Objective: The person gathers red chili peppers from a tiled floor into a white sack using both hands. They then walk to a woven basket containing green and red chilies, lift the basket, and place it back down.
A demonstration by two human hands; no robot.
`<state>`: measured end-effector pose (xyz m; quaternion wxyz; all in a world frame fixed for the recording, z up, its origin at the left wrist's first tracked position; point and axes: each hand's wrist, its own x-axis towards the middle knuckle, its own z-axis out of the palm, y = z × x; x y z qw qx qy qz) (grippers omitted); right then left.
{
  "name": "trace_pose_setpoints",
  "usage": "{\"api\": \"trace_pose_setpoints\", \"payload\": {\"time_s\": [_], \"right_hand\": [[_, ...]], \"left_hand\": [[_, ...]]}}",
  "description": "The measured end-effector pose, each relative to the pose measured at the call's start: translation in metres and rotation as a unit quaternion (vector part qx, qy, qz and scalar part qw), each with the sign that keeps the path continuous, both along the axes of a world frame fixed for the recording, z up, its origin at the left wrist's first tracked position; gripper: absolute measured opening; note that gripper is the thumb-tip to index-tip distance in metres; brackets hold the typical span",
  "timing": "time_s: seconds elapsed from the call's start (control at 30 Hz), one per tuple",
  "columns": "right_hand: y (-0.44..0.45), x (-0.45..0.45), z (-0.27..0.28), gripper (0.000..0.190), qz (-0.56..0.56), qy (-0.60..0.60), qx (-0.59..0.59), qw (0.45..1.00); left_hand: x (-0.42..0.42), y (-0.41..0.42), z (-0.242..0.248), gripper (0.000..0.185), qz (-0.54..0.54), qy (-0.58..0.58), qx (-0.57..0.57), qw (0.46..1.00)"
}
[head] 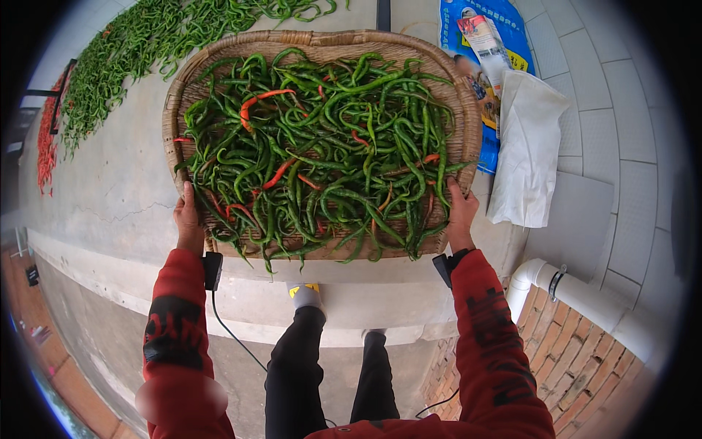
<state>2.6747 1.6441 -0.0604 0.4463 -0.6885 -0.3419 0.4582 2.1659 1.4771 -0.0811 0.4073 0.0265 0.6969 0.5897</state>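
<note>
Both my hands carry a woven wicker winnowing basket (pixel 321 37) in front of me. My left hand (pixel 188 219) grips its left rim near the front, the thumb laid on the edge. On the opposite side my right hand (pixel 462 213) holds the right rim, thumb on the inside. Long green chili peppers (pixel 307 159) cover most of the basket floor in a loose layer. A few red ones are mixed in, such as a curved red pepper (pixel 260 101) towards the upper left. Some peppers overhang the low front edge. The fingers under the rim are mostly hidden.
Many green peppers (pixel 126 60) are spread on the concrete floor (pixel 126 181) at upper left, beside a strip of red peppers (pixel 46 142). A blue printed sack (pixel 488 159) and a white sack (pixel 526 148) lie at right. Concrete steps (pixel 378 302) and a white pipe (pixel 587 296) are nearer.
</note>
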Motion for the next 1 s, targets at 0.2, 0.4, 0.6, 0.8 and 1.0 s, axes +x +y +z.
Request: {"api": "trace_pose_setpoints", "payload": {"time_s": [0.2, 0.4, 0.6, 0.8, 1.0], "right_hand": [[-0.006, -0.009, -0.002, 0.032, 0.006, 0.010, 0.070, 0.997], [-0.004, -0.013, 0.009, 0.033, 0.001, 0.002, 0.039, 0.999], [-0.006, -0.003, -0.003, 0.033, 0.008, 0.021, 0.015, 1.000], [-0.001, 0.003, -0.010, 0.033, 0.011, -0.029, 0.018, 0.999], [0.000, -0.004, 0.006, 0.032, 0.041, -0.019, 0.032, 0.998]], "left_hand": [[0.000, -0.009, -0.010, 0.033, -0.022, -0.030, 0.047, 0.998], [-0.004, -0.010, -0.013, 0.028, -0.023, -0.043, 0.054, 0.997], [-0.003, -0.013, -0.016, 0.030, -0.043, -0.021, 0.073, 0.996], [-0.007, -0.013, -0.021, 0.029, -0.049, -0.009, 0.074, 0.996], [-0.003, -0.017, -0.016, 0.028, -0.033, -0.042, 0.052, 0.997]]}}
